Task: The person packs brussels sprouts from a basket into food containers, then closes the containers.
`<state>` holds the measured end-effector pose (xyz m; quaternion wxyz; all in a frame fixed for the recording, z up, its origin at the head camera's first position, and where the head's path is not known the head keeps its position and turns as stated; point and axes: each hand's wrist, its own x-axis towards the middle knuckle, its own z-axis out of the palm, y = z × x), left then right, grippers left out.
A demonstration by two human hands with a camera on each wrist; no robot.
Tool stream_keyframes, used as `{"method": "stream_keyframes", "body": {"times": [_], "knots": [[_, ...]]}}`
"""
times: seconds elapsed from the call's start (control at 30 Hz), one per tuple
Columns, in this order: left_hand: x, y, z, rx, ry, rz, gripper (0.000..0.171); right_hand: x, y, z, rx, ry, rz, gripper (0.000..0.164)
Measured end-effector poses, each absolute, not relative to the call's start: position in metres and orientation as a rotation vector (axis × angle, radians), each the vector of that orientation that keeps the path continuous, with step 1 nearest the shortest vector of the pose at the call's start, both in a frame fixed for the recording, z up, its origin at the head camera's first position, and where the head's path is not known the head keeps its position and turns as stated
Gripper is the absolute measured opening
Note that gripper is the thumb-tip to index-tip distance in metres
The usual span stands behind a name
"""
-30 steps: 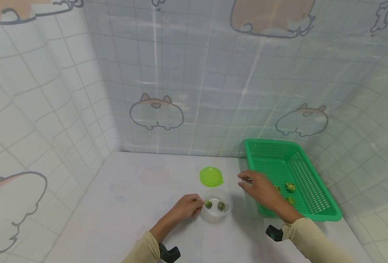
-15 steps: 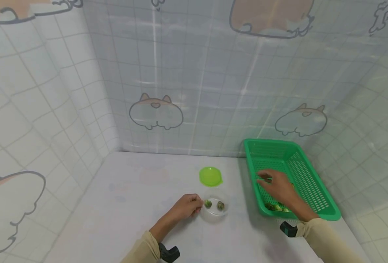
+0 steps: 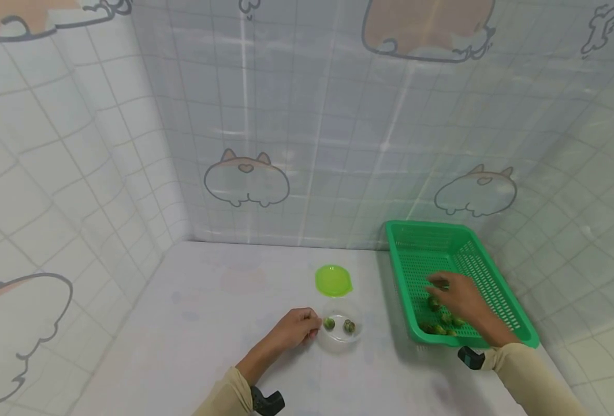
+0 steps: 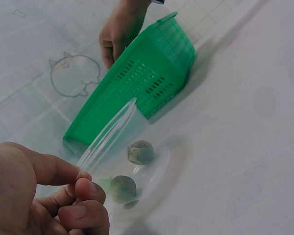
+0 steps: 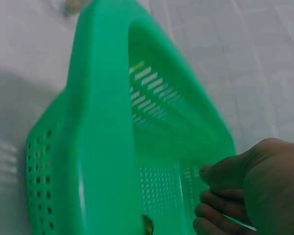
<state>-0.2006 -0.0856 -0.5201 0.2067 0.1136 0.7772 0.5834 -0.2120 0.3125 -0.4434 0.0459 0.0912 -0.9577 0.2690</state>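
In the head view, my left hand (image 3: 295,328) pinches the near-left rim of a clear round plastic tub (image 3: 339,340) standing on the table. Two Brussels sprouts lie apart inside it, one greener (image 3: 329,323) and one browner (image 3: 349,327). The left wrist view shows thumb and finger on the tub's rim (image 4: 110,129). Over the green basket (image 3: 400,283) hovers my right hand (image 3: 460,296), fingers loosely bent, with nothing visible between them. Below it several Brussels sprouts (image 3: 439,329) sit in the basket's near part, some of them hidden by the hand.
A lime-green lid (image 3: 334,281) lies flat just behind the tub. Patterned sheeting (image 3: 307,173) rises behind the white table (image 3: 223,323) and on both sides. The basket stands close to the right sheeting.
My right hand has moved right, from beside the basket's left rim to over its inside, exposing more sprouts near the front. The left hand, the tub and its two sprouts stay put.
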Motion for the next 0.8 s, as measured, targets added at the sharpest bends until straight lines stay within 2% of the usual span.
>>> {"method": "stream_keyframes", "body": {"times": [0.8], "knots": [[-0.203, -0.086, -0.522, 0.293, 2.137, 1.626, 0.025, -0.228, 0.350, -0.460, 0.255, -3.203, 0.716, 0.039]]}}
